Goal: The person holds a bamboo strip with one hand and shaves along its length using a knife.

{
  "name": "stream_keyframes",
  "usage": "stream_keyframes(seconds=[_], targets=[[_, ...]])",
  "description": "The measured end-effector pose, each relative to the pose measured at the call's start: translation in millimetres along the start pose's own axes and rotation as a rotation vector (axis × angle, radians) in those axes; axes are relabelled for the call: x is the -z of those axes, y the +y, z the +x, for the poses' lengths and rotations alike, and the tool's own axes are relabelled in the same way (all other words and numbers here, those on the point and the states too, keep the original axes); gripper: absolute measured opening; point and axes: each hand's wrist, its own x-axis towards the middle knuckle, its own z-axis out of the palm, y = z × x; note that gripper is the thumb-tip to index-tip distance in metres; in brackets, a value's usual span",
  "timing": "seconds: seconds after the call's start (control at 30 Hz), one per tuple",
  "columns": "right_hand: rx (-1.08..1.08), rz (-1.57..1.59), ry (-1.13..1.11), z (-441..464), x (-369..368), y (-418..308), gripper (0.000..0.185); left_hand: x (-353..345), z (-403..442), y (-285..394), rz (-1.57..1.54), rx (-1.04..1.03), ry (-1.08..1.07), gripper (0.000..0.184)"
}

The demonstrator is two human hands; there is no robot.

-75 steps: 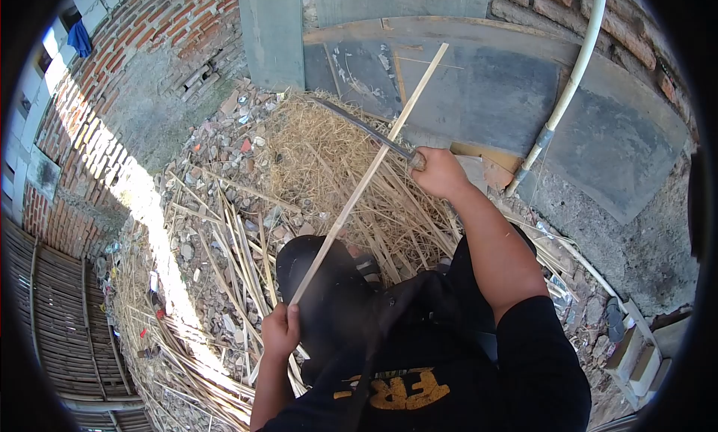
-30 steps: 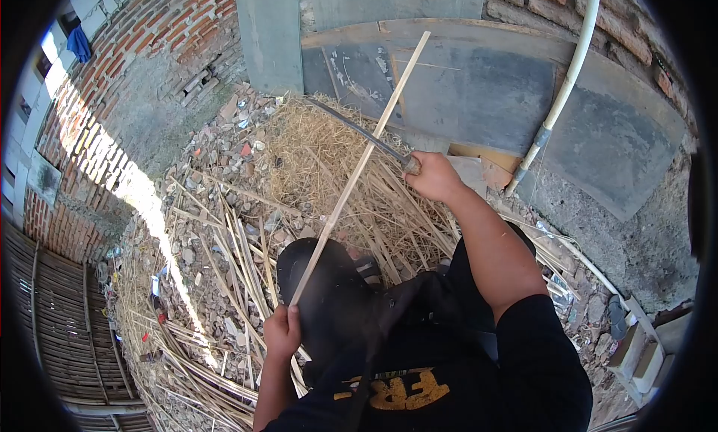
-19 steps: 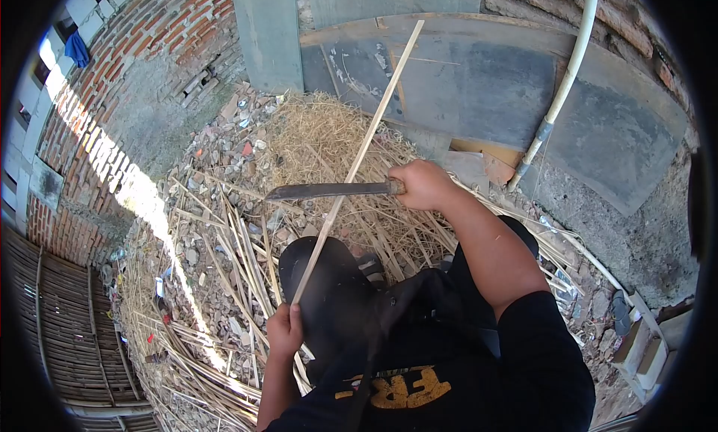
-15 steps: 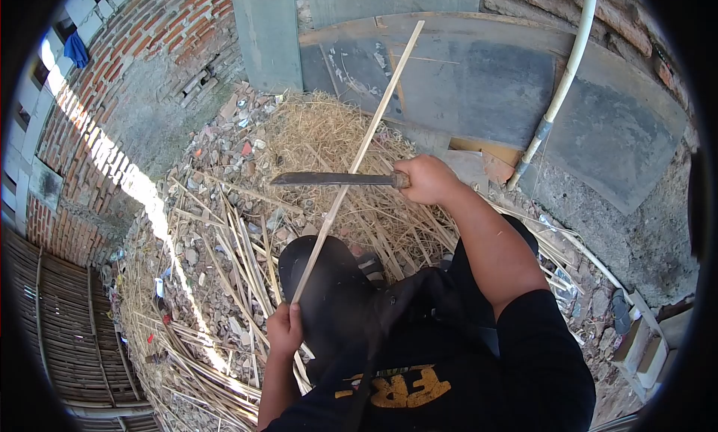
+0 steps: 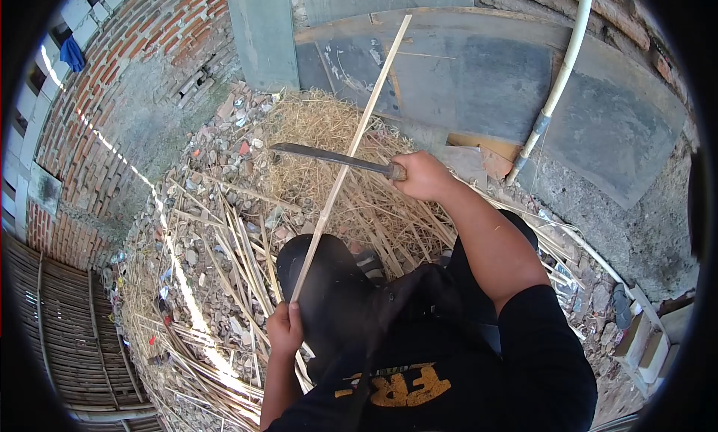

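Note:
My left hand [image 5: 285, 329] is closed round the lower end of a long pale split-bamboo strip [image 5: 349, 159], which slants up and to the right past my knee. My right hand [image 5: 423, 176] grips the handle of a machete [image 5: 329, 155]. Its dark blade points left and crosses the strip about midway along. Whether the edge touches the strip I cannot tell. Beneath both lies a heap of straw-like shavings [image 5: 299, 125] on the rubble ground.
More bamboo strips [image 5: 238, 252] lie on the rubble at the left. Grey boards [image 5: 479, 81] lean on the wall ahead, beside a pale pipe [image 5: 562, 81]. A slatted bamboo panel [image 5: 67, 327] is at the lower left, and a wooden rack [image 5: 645, 350] at the lower right.
The machete swung from slanting further up the strip to nearly level and lower, then rose slightly, its tip tilting up. The strip's far end has shifted left. Both hands keep their hold.

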Motion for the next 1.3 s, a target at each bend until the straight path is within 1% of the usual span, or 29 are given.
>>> stream_keyframes(seconds=[0.27,0.37,0.47,0.57,0.77,0.87,0.97,1.07,1.1,1.2,1.3], targets=[[0.014,-0.013,0.004,0,0,-2,0.031,0,-1,-2,0.007,0.012,-0.002,0.045],[0.049,-0.060,0.038,1,1,2,0.036,0,-1,-3,0.004,0.014,0.001,0.046],[0.030,-0.134,0.003,0,16,-5,0.037,0,-1,-2,0.000,0.017,0.003,0.046],[0.044,-0.082,0.014,1,8,4,0.038,-3,-1,-7,0.003,0.004,0.011,0.045],[0.060,-0.049,0.025,0,3,-3,0.036,-1,-1,-3,0.022,0.008,0.005,0.044],[0.105,-0.179,-0.093,-8,8,-22,0.036,0,0,-2,0.017,0.008,-0.003,0.044],[0.114,-0.259,-0.109,-8,12,-24,0.042,0,1,-2,0.011,0.001,0.002,0.045],[-0.099,0.008,0.046,7,13,6,0.044,0,-1,-1,-0.009,0.028,-0.005,0.045],[-0.169,0.013,0.088,14,14,19,0.050,0,-1,-2,0.004,0.025,0.000,0.045],[-0.166,0.002,0.168,14,19,28,0.049,8,1,6,0.085,0.032,-0.011,0.046],[-0.117,-0.056,0.116,1,19,7,0.043,8,1,10,0.104,0.051,-0.021,0.046]])
